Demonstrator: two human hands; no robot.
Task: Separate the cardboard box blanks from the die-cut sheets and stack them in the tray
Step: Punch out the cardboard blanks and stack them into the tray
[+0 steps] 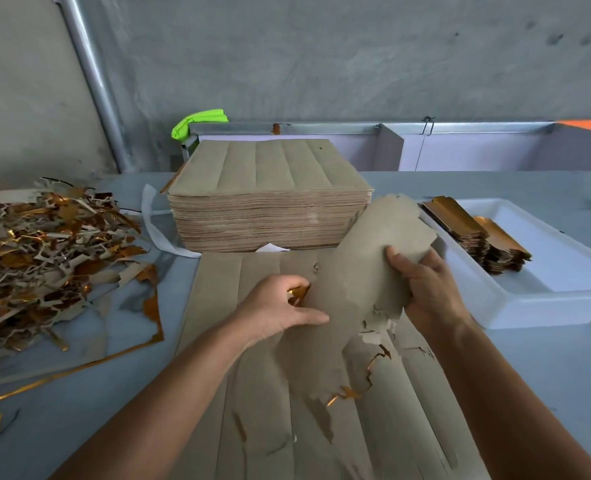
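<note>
A die-cut sheet (252,393), brown side up, lies flat in front of me. My right hand (429,289) grips a bundle of box blanks (373,258) lifted off the sheet and tilted up toward the right, ragged edges hanging below. My left hand (280,306) presses on the sheet beside the bundle, its fingers curled at a gold-foil scrap edge (299,292). A tall stack of uncut sheets (269,209) stands behind. The white tray (543,299) at the right holds stacked gold-faced blanks (477,237).
A heap of brown and gold waste trim (44,258) covers the table's left side, with long gold strips (65,372) trailing toward me. White strapping (152,223) lies beside the stack. A metal rail (356,128) and a green object (197,121) are at the back.
</note>
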